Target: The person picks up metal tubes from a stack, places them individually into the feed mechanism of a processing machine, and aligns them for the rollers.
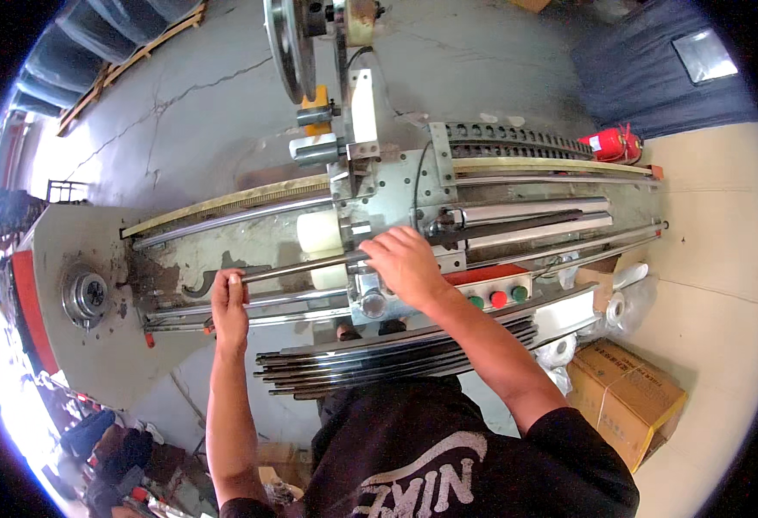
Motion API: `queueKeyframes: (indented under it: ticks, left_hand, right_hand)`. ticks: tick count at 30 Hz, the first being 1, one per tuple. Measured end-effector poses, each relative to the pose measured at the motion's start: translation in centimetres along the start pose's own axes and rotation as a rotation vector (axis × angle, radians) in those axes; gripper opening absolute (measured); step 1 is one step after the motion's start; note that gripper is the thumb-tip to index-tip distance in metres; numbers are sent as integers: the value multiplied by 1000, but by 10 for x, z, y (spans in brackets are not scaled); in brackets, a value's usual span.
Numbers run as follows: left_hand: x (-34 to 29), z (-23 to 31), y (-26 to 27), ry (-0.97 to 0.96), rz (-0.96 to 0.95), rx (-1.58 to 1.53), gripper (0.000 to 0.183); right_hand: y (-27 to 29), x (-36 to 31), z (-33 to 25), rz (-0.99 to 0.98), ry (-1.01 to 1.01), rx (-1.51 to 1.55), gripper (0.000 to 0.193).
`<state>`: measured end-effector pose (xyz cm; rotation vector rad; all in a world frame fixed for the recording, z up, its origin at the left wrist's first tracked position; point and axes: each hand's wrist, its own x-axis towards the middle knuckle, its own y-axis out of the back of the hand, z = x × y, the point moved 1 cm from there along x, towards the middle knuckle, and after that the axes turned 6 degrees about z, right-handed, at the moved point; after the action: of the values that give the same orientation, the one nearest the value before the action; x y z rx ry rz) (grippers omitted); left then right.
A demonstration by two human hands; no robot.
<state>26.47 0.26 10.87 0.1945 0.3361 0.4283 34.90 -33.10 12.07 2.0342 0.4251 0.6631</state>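
A slim metal rod lies slantwise over the machine's rails, in front of two white rollers. Its left end is pinched between the thumb and fingers of my left hand. Farther along, beside the metal carriage, my right hand is closed over the rod from above. Beyond that hand a dark bar runs on to the right; whether it is the same piece I cannot tell. Several dark rods lie in a bundle between the machine and my body.
A round chuck sits on the machine's left end. Right of my right hand is a red control box with green and red buttons. A large wheel stands beyond the carriage. Cardboard boxes and a red fire extinguisher are at right.
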Motion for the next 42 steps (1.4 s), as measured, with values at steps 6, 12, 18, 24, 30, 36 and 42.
queueKeyframes:
  ticks: [6,12,18,24,30,36,42]
  left_hand:
    - [17,1,-2,-85,43,64,15]
    - [39,83,-39,-691,177,453,22]
    - [100,118,-106,-398,-166,335,34]
    - [147,87,-129,489,-658,-172,78]
    - [161,41,-120,524,-577,-300,69]
    - [156,17,-180,402,-746,184,40]
    - [182,-37,-119,-57,-812,750,23]
  right_hand:
    - [-9,12,3,10,-88,55,28]
    - [-5,11,4,-12,-149,92,29]
    - [-7,10,2,-2,-159,57,29]
    - [-2,10,-2,-28,-190,63,28]
    - [4,11,-8,-13,-162,112,29]
    - [10,13,-10,3,-146,91,28]
    - [14,7,-14,5,-146,147,30]
